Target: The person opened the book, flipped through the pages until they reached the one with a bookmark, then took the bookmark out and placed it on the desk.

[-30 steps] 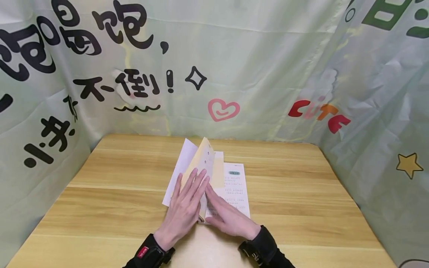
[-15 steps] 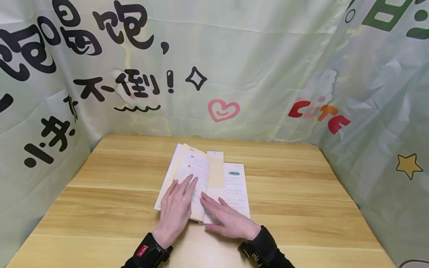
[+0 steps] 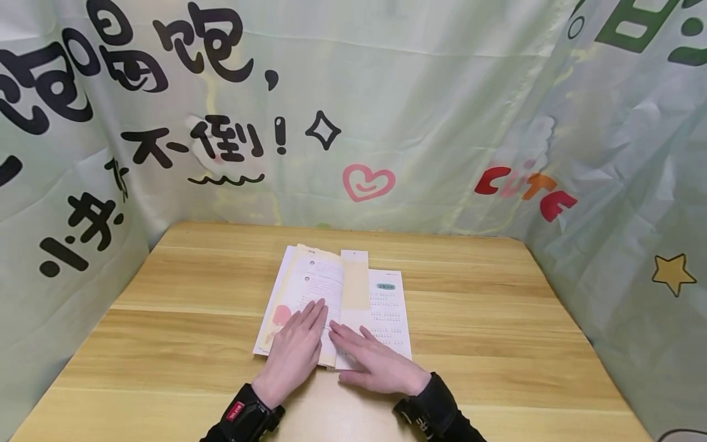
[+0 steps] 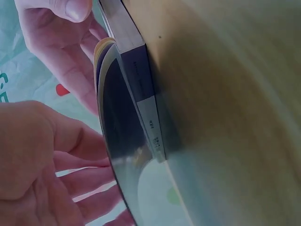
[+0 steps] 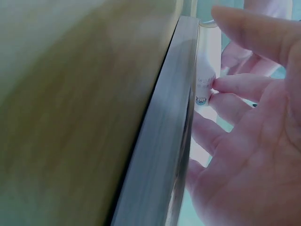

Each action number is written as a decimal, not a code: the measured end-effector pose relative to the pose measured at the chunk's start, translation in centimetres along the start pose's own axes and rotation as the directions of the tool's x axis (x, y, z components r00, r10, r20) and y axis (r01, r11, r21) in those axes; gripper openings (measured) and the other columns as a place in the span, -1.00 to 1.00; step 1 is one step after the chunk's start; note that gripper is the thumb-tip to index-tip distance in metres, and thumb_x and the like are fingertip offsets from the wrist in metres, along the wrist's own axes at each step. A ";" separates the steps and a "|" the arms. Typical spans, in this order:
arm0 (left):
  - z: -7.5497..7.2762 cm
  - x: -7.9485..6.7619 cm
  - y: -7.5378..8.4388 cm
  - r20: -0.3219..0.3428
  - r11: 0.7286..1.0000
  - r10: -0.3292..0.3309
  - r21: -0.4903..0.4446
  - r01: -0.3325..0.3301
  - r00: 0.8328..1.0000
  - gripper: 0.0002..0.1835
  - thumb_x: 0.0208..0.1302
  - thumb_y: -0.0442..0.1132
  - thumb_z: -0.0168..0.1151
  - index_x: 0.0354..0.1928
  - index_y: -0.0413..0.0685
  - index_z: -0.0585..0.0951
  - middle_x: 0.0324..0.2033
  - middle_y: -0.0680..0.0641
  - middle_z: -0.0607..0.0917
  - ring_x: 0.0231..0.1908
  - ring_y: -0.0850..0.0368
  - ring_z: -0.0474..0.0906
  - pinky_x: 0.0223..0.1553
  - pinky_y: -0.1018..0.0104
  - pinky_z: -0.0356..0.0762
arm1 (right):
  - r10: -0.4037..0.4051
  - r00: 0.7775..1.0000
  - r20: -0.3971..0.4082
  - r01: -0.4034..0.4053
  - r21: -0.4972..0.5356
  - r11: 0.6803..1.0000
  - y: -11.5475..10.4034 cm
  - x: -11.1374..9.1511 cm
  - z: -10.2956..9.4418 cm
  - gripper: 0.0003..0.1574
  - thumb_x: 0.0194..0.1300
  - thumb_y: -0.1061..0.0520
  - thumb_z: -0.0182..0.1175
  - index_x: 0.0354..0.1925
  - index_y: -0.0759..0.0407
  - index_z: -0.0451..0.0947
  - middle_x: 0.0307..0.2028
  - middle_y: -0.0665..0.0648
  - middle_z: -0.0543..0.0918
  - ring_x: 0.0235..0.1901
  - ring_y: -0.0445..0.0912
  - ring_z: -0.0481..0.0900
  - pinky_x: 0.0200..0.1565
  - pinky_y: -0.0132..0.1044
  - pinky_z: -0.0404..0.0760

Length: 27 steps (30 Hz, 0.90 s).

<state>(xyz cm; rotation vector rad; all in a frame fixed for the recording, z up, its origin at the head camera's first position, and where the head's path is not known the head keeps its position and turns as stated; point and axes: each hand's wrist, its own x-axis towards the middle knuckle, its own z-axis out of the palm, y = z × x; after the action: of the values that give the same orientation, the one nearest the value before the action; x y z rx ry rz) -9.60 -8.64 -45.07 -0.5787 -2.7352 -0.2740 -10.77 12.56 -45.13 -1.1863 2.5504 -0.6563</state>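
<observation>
An open book (image 3: pixel 381 331) lies on the wooden table. Its left page (image 3: pixel 320 285) has printed text and a pink drawing near the lower corner; on the right page are rows of small print under a teal heading. My left hand (image 3: pixel 295 353) rests with straight fingers on the left page, close to the fold. Across the fold, my right hand (image 3: pixel 375 362) lies on the lower right page, fingers extended and thumb apart at the bottom edge. The left wrist view shows the dark and pale spine (image 4: pixel 141 80); the right wrist view shows the thick page block (image 5: pixel 160 108).
A beige and white paper strip (image 3: pixel 355 279) lies by the fold and sticks out past the right page's top edge. Table surface (image 3: pixel 469 319) surrounds the book. A printed cloth (image 3: pixel 431 123) hangs behind and along both sides.
The raised leaves have turned over to the left and now lie down. My left hand moved slightly left, then down along the page; my right fingertips shifted a little left and down.
</observation>
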 end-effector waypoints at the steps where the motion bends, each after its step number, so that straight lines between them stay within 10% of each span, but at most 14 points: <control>1: 0.0 0.0 0.0 0.019 1.000 -0.005 -0.006 0.005 1.000 -0.43 0.25 -0.31 0.28 0.33 -0.26 0.50 0.36 -0.20 0.53 0.34 -0.09 0.51 0.32 0.02 0.54 | 0.003 1.000 0.002 -0.003 0.007 1.000 0.0 0.0 0.0 -0.07 0.43 -0.11 0.18 0.56 0.20 0.07 0.61 0.09 0.00 0.60 -0.02 0.03 0.58 0.15 0.02; 27: 0.0 -0.3 0.0 0.140 0.992 -0.053 -0.103 0.067 0.989 -0.47 0.46 -0.13 0.12 0.32 -0.34 0.48 0.36 -0.28 0.50 0.36 -0.19 0.47 0.32 -0.02 0.53 | -0.003 1.000 -0.025 0.005 0.079 0.997 0.3 0.1 -0.4 -0.15 0.45 -0.06 0.17 0.53 0.21 0.16 0.57 0.11 0.14 0.56 0.01 0.14 0.56 0.18 0.07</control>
<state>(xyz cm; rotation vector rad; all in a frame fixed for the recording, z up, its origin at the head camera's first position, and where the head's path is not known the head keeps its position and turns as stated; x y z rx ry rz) -9.34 -8.76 -45.20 -0.5633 -2.8881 -0.4126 -11.21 12.84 -44.92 -1.1648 2.5176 -0.7704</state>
